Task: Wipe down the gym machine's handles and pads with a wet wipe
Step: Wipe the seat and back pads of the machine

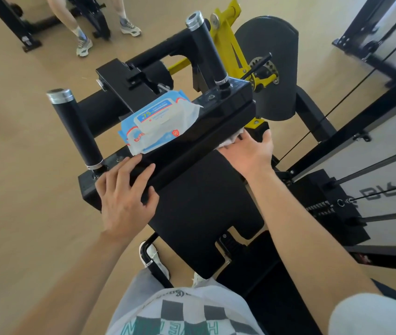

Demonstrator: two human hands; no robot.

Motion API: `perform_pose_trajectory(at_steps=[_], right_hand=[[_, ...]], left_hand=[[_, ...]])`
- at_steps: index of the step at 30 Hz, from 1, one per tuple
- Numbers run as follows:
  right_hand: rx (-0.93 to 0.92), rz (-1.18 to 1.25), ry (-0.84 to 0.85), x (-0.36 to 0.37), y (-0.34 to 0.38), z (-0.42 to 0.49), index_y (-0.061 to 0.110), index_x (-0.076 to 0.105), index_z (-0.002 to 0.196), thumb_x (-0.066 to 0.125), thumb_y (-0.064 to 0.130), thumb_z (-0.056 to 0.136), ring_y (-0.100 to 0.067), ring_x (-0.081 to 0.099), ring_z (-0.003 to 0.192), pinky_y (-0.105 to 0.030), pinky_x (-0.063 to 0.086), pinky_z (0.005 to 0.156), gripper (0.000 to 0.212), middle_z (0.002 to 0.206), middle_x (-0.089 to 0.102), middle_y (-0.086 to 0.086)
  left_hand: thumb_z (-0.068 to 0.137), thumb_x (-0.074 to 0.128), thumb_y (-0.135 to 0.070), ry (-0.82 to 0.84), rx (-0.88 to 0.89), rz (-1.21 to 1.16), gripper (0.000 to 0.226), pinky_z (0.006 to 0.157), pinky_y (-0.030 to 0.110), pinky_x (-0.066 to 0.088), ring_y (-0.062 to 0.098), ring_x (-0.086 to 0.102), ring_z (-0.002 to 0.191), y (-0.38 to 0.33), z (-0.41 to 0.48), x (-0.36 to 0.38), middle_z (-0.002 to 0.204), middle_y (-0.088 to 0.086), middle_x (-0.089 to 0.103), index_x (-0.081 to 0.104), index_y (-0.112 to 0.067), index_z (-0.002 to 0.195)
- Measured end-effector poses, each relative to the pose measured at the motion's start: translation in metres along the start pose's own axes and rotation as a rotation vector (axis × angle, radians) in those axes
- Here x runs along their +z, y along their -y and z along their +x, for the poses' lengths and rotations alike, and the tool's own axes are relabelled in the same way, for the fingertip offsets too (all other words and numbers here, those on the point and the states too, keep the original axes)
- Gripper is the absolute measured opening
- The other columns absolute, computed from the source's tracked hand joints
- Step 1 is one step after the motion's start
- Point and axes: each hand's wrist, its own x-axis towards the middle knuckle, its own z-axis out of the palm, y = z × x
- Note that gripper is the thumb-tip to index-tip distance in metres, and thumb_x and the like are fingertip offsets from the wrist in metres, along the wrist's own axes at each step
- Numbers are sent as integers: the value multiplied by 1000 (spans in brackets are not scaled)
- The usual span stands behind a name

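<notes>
The black cylindrical handle (78, 134) is looking matt, its metal cap (60, 95) gleaming; the blue-and-white plastic wipe pack (158, 119) is shining; the flat black pad (199, 201) is looking smooth.
</notes>
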Motion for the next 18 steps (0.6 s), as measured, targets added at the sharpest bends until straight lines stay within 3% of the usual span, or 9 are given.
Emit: perform_pose_trajectory(at_steps=[5, 10, 14, 18], right_hand=[[37, 7, 2, 7, -37, -9, 16, 59, 138, 30, 76, 94, -41, 60, 125, -59, 36, 114, 80, 132, 68, -15], [188, -11, 84, -9, -78, -30, 16, 44, 151, 28, 78, 93, -44, 45, 140, -60, 26, 121, 86, 150, 53, -16], [144, -12, 51, -14, -50, -32, 11, 42, 153, 26, 77, 95, -47, 43, 141, -62, 19, 123, 89, 151, 50, -21], [74, 5, 45, -12, -40, -25, 16, 46, 152, 27, 75, 96, -45, 45, 141, -60, 24, 122, 84, 151, 51, -17]], left_hand=[[91, 63, -19, 9, -5, -6, 29, 101, 49, 37, 36, 55, 128, 0, 0, -1, 141, 13, 59, 76, -14, 117], [91, 65, -19, 19, -3, -13, 24, 101, 49, 37, 36, 54, 129, 0, 0, -2, 142, 13, 59, 77, -14, 111], [90, 67, -17, 36, -7, -26, 24, 104, 47, 35, 36, 54, 130, 0, -1, -3, 142, 14, 59, 77, -13, 112], [89, 71, -14, 50, -7, -64, 23, 106, 46, 35, 36, 53, 131, 1, -1, -5, 143, 14, 58, 77, -11, 111]])
